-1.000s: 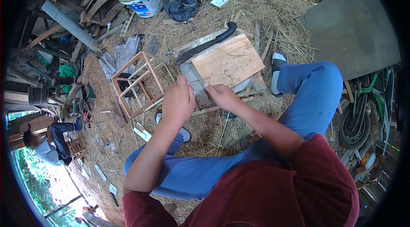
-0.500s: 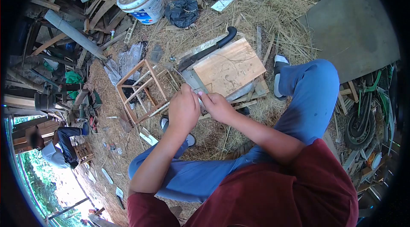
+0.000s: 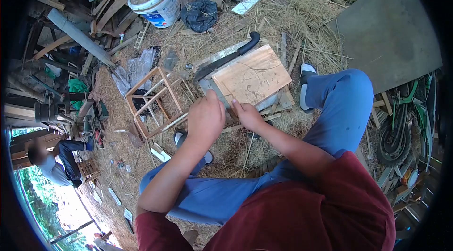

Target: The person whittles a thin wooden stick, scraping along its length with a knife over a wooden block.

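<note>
My left hand [image 3: 206, 115] is closed, with its fingers curled near the lower left corner of a pale wooden board [image 3: 252, 75]; what it grips is too small to make out. Just to its right, my right hand [image 3: 247, 115] has its fingers bent together by the board's lower edge, and anything in it is hidden. Along the board's upper left side lies a machete [image 3: 229, 57] with a black handle. A small wooden frame of thin sticks [image 3: 171, 91] rests on the ground left of the board.
A white bucket [image 3: 158, 8] and black plastic bags [image 3: 198, 14] are at the top. A large grey sheet [image 3: 389, 34] leans at upper right, above a wheel [image 3: 395, 142]. Another person [image 3: 56, 163] sits at far left. Straw and wood scraps cover the ground.
My hands came together over the board's lower corner, then moved slightly apart, my right hand shifting right. The view has shifted a little.
</note>
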